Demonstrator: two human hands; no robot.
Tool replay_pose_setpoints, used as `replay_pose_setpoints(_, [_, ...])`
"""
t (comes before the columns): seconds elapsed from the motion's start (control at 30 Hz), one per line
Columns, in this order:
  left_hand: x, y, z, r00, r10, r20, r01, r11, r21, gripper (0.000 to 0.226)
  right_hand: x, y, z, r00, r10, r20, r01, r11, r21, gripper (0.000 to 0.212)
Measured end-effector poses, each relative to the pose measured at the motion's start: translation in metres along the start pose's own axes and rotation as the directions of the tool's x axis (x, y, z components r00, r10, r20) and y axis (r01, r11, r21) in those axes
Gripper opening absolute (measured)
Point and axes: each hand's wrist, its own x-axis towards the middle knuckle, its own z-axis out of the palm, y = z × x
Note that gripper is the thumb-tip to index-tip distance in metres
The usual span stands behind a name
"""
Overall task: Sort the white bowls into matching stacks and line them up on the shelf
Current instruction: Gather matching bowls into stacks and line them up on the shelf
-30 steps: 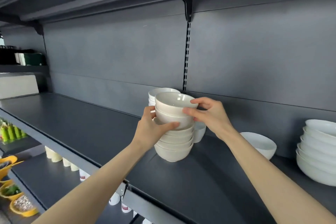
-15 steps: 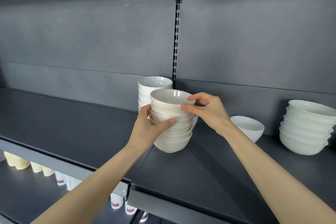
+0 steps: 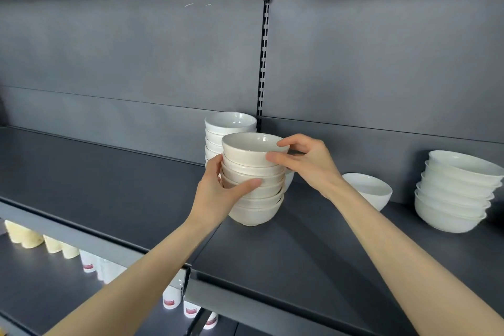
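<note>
Gripping cream bowl stack (image 3: 261, 207), hands (image 3: 215, 191) (image 3: 308, 163) either side

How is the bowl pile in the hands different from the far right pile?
The cream stack is off-white; the right stack is brighter white. The cream stack's bowls are narrower, the right stack's wider. The left hand and right hand hold the cream stack; nothing touches the right stack. Both sit upright on the shelf.
</note>
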Motion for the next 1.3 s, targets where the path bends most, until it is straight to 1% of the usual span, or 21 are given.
replay_pose_setpoints(0.13, [-0.007,0.003,0.004,1.000,0.029,0.012,-0.029,1.000,0.000,0.077,-0.003,0.000,-0.001,1.000,0.003,0.007,-0.003,1.000,-0.012,0.044])
replay_pose_setpoints(0.23, [-0.012,0.004,0.007,0.999,0.042,-0.027,-0.041,0.999,0.006,0.070,-0.006,-0.001,-0.003,1.000,0.002,0.023,-0.001,1.000,-0.031,0.045])
replay_pose_setpoints(0.37, [-0.016,0.004,0.010,0.994,0.047,-0.094,-0.043,0.998,0.049,0.086,-0.008,-0.001,-0.006,0.998,0.021,0.059,-0.019,0.999,-0.036,0.048])
replay_pose_setpoints(0.43, [-0.018,0.004,0.012,0.992,0.040,-0.118,-0.034,0.998,0.058,0.085,-0.010,-0.003,-0.007,0.997,0.025,0.070,-0.023,0.999,-0.029,0.052])
replay_pose_setpoints(0.5, [-0.022,0.004,0.012,0.989,0.042,-0.143,-0.032,0.997,0.073,0.076,-0.012,-0.007,-0.010,0.998,0.023,0.062,-0.022,1.000,-0.018,0.045])
replay_pose_setpoints(0.57, [-0.025,0.004,0.012,0.983,0.061,-0.171,-0.045,0.994,0.099,0.064,-0.014,-0.008,-0.015,0.999,0.017,0.046,-0.017,1.000,-0.006,0.029])
replay_pose_setpoints(0.6, [-0.027,0.005,0.012,0.980,0.073,-0.187,-0.053,0.992,0.113,0.057,-0.016,-0.008,-0.018,0.999,0.017,0.031,-0.017,1.000,-0.003,0.025])
replay_pose_setpoints(0.7, [-0.039,0.013,0.016,0.963,0.117,-0.241,-0.081,0.985,0.154,0.042,-0.018,-0.005,-0.031,1.000,0.025,-0.013,-0.025,1.000,-0.014,0.031])
replay_pose_setpoints(0.83, [-0.058,0.024,0.030,0.945,0.183,-0.270,-0.144,0.977,0.157,0.022,-0.019,0.004,-0.052,0.998,0.043,-0.047,-0.043,0.999,0.001,0.023])
replay_pose_setpoints(0.93, [-0.069,0.030,0.050,0.953,0.170,-0.250,-0.145,0.983,0.115,0.015,-0.015,0.016,-0.068,0.998,0.050,-0.039,-0.051,0.998,-0.021,0.022])
replay_pose_setpoints(1.07, [-0.077,0.027,0.088,0.984,0.108,-0.139,-0.095,0.991,0.096,0.012,-0.002,0.035,-0.086,0.998,0.064,0.018,-0.062,0.994,-0.089,0.024])
replay_pose_setpoints(1.17, [-0.072,0.014,0.111,0.999,0.012,-0.042,-0.007,0.992,0.130,0.009,0.013,0.052,-0.093,0.992,0.075,0.101,-0.057,0.983,-0.173,0.026])
replay_pose_setpoints(1.3, [-0.061,0.001,0.128,0.995,-0.102,0.004,0.099,0.976,0.194,0.011,0.038,0.077,-0.090,0.962,0.106,0.250,-0.022,0.948,-0.319,0.030])
